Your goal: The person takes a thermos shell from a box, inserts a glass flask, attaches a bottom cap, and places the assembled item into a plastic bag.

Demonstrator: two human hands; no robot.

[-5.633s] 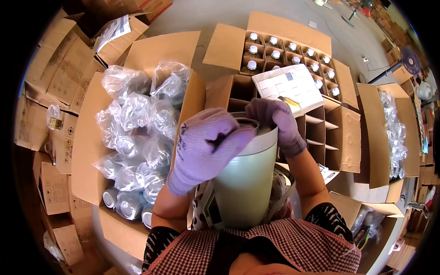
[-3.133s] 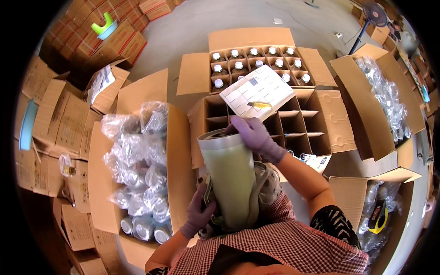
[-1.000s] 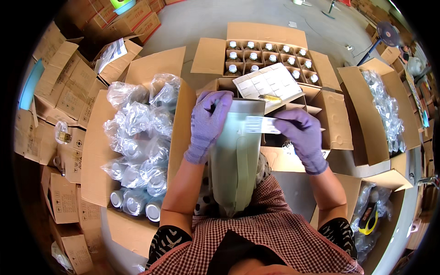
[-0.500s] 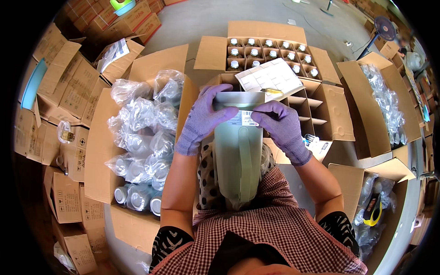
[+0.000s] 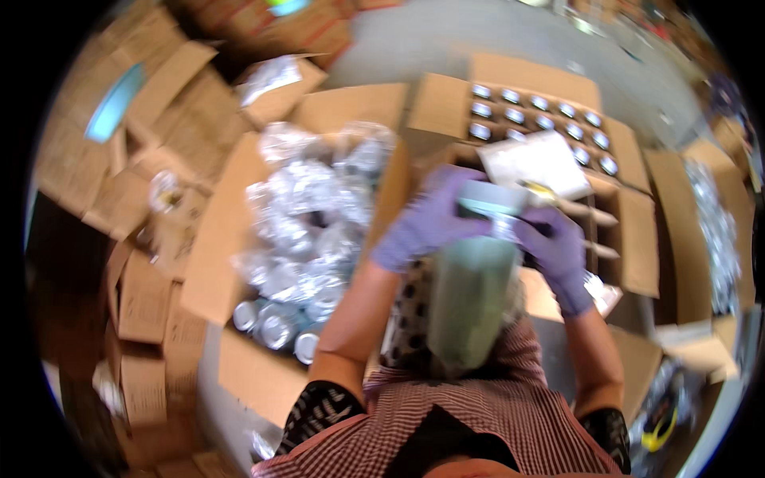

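A tall pale green jug (image 5: 472, 299) stands in front of my lap, between my two hands; motion blur softens its outline. My left hand (image 5: 437, 213) wraps the left side of its upper end, thumb across the front. On the right, the fingers of my right hand (image 5: 556, 243) are bent and pressed together at the jug's upper edge, beside a small white label (image 5: 504, 225). Whether they pinch the label or the jug itself is too blurred to tell.
Left of me, an open carton (image 5: 231, 231) holds several plastic-wrapped jugs (image 5: 307, 215). Ahead, a divided carton (image 5: 440, 99) holds several capped bottles, with a white sheet (image 5: 535, 163) and a small yellow item (image 5: 542, 191) nearby. Another carton (image 5: 681, 231) with wrapped goods stands at right.
The whole view has swung, so everything sits farther right in the picture and is blurred. Both hands remain at the jug's upper end. The jug's handle, plain before, cannot be made out now.
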